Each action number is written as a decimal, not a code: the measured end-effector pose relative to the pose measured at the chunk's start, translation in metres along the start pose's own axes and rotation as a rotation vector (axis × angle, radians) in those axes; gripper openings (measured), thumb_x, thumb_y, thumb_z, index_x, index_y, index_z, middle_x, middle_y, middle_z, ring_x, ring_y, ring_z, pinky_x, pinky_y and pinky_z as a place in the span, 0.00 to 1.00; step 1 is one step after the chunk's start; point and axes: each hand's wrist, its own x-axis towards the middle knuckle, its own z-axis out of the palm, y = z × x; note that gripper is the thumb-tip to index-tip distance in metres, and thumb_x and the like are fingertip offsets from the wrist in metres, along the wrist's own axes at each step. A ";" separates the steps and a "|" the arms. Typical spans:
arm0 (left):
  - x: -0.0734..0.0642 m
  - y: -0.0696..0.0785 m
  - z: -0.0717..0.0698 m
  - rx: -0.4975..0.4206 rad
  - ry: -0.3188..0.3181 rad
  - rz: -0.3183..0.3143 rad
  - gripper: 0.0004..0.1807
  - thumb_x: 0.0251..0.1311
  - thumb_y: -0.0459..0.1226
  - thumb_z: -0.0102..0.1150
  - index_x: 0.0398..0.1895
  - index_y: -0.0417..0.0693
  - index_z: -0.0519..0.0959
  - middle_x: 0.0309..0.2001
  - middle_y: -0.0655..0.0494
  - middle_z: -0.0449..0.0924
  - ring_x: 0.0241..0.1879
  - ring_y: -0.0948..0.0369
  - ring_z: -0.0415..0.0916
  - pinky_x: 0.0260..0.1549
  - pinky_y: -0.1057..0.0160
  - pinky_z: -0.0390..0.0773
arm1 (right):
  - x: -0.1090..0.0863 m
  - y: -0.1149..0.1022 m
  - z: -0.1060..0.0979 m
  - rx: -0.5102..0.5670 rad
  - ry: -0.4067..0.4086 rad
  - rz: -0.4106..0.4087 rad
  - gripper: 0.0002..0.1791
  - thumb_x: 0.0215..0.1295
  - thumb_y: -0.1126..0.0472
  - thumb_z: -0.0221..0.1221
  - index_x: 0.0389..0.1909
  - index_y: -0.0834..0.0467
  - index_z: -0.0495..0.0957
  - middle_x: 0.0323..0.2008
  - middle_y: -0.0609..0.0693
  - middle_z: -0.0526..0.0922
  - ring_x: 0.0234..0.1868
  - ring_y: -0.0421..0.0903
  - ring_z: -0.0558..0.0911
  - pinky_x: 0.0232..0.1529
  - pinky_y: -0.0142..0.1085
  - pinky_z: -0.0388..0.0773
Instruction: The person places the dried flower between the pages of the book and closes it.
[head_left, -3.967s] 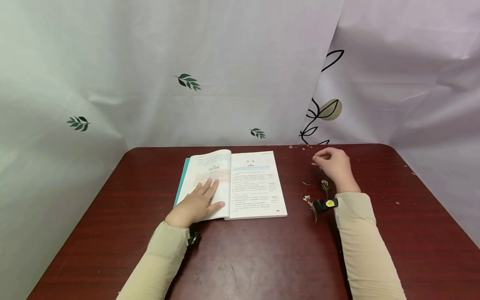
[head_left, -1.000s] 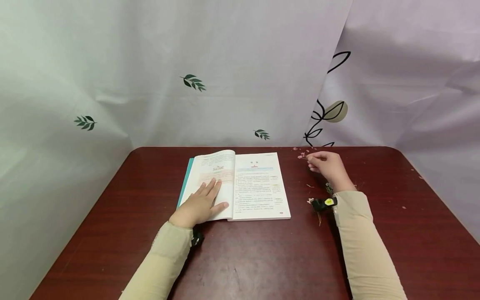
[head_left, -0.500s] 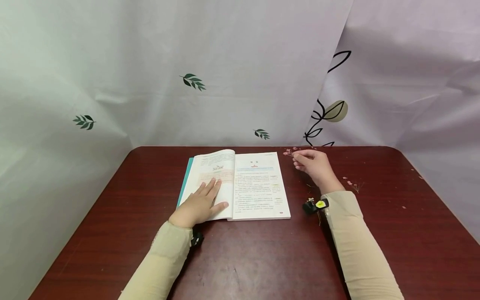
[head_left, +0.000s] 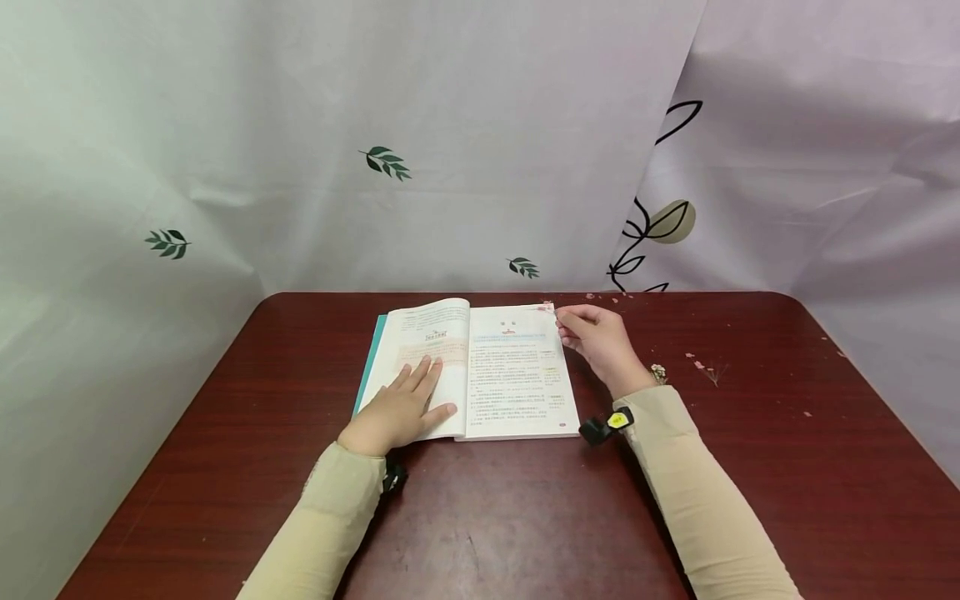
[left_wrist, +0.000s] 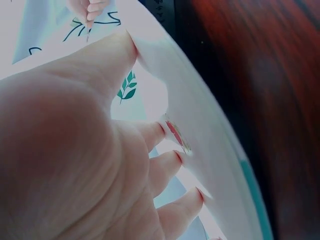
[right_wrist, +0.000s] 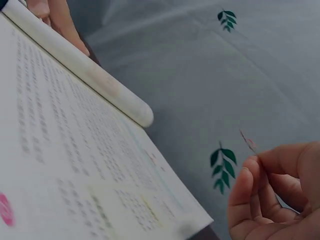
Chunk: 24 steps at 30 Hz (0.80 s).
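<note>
While the left hand (head_left: 399,408), fingers apart, rests on the open book (head_left: 517,387), the right hand (head_left: 597,339) pinches a pink sprig (head_left: 547,307) — its tip just ahead of the fingertips, by the book's far right corner. Book open, one sprig lifted — that much looks done. It's not set down yet, and a second sprig (head_left: 712,374) lies on the table (head_left: 487,533), right of the pinching fingers.
</note>
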 end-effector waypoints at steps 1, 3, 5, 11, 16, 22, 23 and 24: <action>0.000 0.000 0.000 0.002 0.001 0.001 0.42 0.76 0.54 0.48 0.81 0.39 0.51 0.80 0.39 0.47 0.77 0.36 0.46 0.66 0.29 0.56 | -0.001 0.002 0.003 0.005 0.001 0.008 0.16 0.74 0.63 0.59 0.56 0.69 0.78 0.37 0.50 0.82 0.32 0.38 0.80 0.37 0.26 0.81; 0.000 0.000 0.000 0.008 0.002 0.004 0.41 0.76 0.54 0.48 0.81 0.39 0.50 0.80 0.39 0.46 0.77 0.35 0.46 0.66 0.28 0.56 | -0.002 0.004 0.008 0.007 -0.001 0.021 0.16 0.74 0.63 0.59 0.56 0.69 0.78 0.38 0.51 0.82 0.33 0.38 0.80 0.36 0.26 0.80; 0.000 0.000 0.000 0.012 0.004 0.007 0.41 0.76 0.54 0.48 0.81 0.39 0.50 0.80 0.38 0.47 0.77 0.35 0.46 0.65 0.28 0.57 | -0.004 0.007 0.014 -0.019 -0.006 0.032 0.16 0.74 0.62 0.59 0.55 0.69 0.79 0.39 0.52 0.82 0.33 0.38 0.80 0.35 0.25 0.79; -0.001 0.001 0.000 0.017 0.004 0.006 0.41 0.77 0.53 0.47 0.81 0.38 0.50 0.80 0.38 0.46 0.77 0.35 0.45 0.66 0.28 0.56 | -0.012 0.011 0.030 -0.169 -0.017 0.076 0.15 0.73 0.58 0.62 0.51 0.65 0.82 0.38 0.56 0.84 0.33 0.40 0.82 0.35 0.27 0.81; 0.001 0.001 0.000 0.022 -0.001 0.004 0.41 0.77 0.53 0.47 0.81 0.39 0.50 0.80 0.39 0.46 0.77 0.35 0.45 0.66 0.29 0.56 | -0.017 0.015 0.037 -0.219 -0.020 0.098 0.12 0.71 0.59 0.63 0.48 0.63 0.84 0.38 0.55 0.86 0.34 0.41 0.84 0.36 0.28 0.82; 0.003 -0.001 0.003 0.024 0.003 0.011 0.42 0.76 0.54 0.47 0.81 0.39 0.49 0.80 0.38 0.45 0.77 0.35 0.44 0.66 0.28 0.56 | -0.018 0.022 0.041 -0.185 -0.035 0.071 0.11 0.70 0.62 0.64 0.46 0.66 0.83 0.34 0.55 0.87 0.31 0.40 0.86 0.36 0.30 0.84; 0.004 -0.003 0.004 0.030 0.008 0.015 0.42 0.76 0.54 0.47 0.81 0.39 0.49 0.80 0.38 0.45 0.77 0.35 0.44 0.66 0.28 0.56 | -0.018 0.023 0.042 -0.184 -0.034 0.065 0.11 0.69 0.63 0.64 0.45 0.66 0.83 0.33 0.55 0.87 0.30 0.40 0.86 0.36 0.30 0.84; 0.004 -0.003 0.005 0.034 0.011 0.017 0.42 0.76 0.54 0.47 0.81 0.39 0.48 0.80 0.39 0.45 0.77 0.35 0.44 0.66 0.28 0.56 | -0.018 0.024 0.042 -0.182 -0.033 0.061 0.10 0.69 0.63 0.64 0.44 0.67 0.83 0.32 0.55 0.87 0.30 0.40 0.85 0.36 0.30 0.84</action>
